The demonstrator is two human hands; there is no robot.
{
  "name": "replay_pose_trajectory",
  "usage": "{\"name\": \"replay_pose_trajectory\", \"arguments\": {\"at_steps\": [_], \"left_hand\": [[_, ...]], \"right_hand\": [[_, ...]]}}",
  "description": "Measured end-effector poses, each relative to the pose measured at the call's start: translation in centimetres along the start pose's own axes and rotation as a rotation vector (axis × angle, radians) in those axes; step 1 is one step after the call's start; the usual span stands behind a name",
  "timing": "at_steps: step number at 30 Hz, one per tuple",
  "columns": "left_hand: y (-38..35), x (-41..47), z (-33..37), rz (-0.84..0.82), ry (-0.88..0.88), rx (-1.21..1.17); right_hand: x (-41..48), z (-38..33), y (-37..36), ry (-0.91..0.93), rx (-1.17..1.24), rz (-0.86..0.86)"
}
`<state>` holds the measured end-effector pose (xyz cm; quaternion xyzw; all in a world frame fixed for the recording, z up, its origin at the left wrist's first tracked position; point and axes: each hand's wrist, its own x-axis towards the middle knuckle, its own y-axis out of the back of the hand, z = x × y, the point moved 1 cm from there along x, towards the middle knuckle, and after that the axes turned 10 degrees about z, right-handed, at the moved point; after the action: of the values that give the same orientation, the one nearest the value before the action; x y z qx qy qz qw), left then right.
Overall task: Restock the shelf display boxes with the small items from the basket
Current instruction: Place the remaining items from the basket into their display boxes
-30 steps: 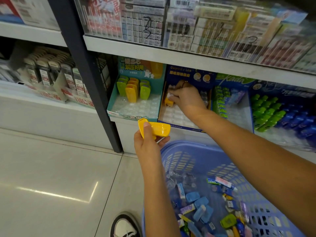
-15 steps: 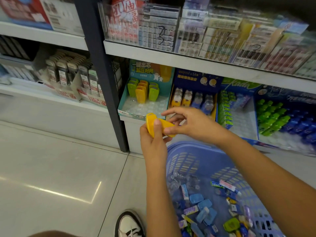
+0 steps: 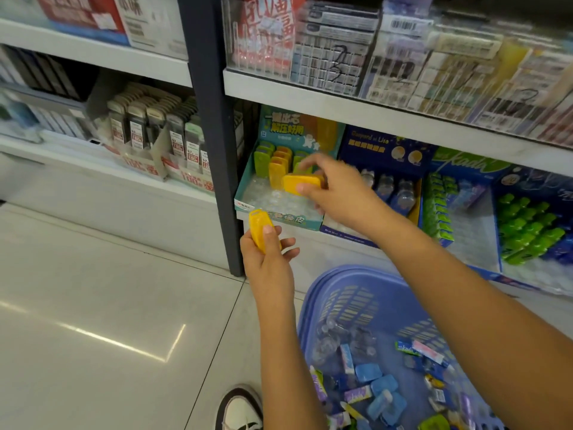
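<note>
Head view: the right hand pinches a yellow case between thumb and fingers. It holds the case flat over the teal display box at the left end of the lower shelf, just in front of the standing cases at the back of the box. The left hand grips a second yellow case upright, just below the shelf's front edge. The purple basket of small items sits on the floor beneath both arms.
</note>
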<state>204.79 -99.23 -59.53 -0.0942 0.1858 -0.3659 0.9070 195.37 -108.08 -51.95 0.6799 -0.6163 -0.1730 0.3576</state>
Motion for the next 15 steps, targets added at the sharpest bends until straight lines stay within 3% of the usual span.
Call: {"name": "replay_pose_trajectory", "arguments": {"at_steps": [3, 15], "left_hand": [[0.4, 0.5, -0.5, 0.026, 0.044, -0.01], [0.4, 0.8, -0.7, -0.024, 0.047, 0.005]], "right_hand": [[2.2, 0.0, -1.3, 0.072, -0.029, 0.194], [3.4, 1.0, -5.0, 0.219, -0.162, 0.121]]}}
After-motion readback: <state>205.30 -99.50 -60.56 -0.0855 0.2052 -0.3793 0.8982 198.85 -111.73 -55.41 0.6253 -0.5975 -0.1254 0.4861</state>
